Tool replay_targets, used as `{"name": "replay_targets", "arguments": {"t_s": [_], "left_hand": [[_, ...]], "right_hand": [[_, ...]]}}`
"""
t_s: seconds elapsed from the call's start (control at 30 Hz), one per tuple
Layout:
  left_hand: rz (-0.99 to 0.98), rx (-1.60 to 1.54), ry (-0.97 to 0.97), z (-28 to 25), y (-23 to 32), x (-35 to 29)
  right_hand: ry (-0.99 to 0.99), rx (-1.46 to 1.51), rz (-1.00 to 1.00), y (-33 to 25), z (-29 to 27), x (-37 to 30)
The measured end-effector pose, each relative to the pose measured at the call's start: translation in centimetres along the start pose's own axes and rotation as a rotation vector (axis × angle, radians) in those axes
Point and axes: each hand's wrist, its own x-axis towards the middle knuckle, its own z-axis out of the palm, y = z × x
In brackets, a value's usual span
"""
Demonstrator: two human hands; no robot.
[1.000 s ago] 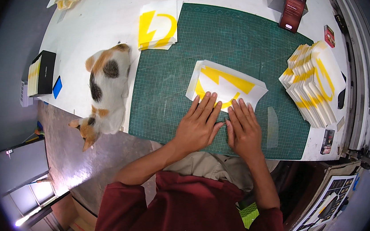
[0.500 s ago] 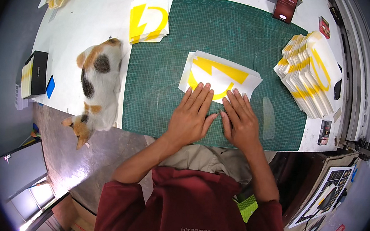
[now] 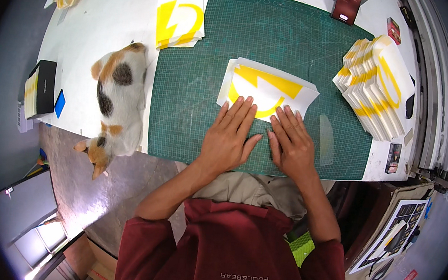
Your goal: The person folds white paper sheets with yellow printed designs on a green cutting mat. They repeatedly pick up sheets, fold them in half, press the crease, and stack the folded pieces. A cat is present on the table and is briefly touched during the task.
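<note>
A white paper piece with yellow printed shapes (image 3: pixel 269 86), folded along its near edge, lies on the green cutting mat (image 3: pixel 195 99). My left hand (image 3: pixel 230 132) rests with fingers stretched flat on its near left edge. On the near right edge lie the fingertips of my right hand (image 3: pixel 293 141), also spread flat. Both thumbs point toward each other just in front of the paper, on the mat. Right of my right hand a translucent pale strip (image 3: pixel 326 140) lies on the mat.
Flat printed sheets (image 3: pixel 180 18) are stacked at the mat's far left corner. Many folded white-and-yellow pieces (image 3: pixel 371 92) stand in rows at the right. A calico cat (image 3: pixel 120 92) lies along the table's left part, its head over the edge. A black box (image 3: pixel 47 88) stands farther left.
Both hands stay flat on the folded paper, their fingers barely shifted. The whole view has moved slightly; the paper and the surrounding things keep their places.
</note>
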Motion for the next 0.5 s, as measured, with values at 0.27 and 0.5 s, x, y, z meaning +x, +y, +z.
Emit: {"name": "replay_targets", "arguments": {"t_s": [0.27,0.5], "left_hand": [[-0.097,0.127,0.027,-0.2,-1.0,-0.2],[-0.111,0.335,0.03,-1.2,0.3,0.1]], "right_hand": [[0.03,-0.178,0.161,-3.2,1.3,2.6],[0.106,-0.293,0.276,0.1,-1.8,-1.6]]}}
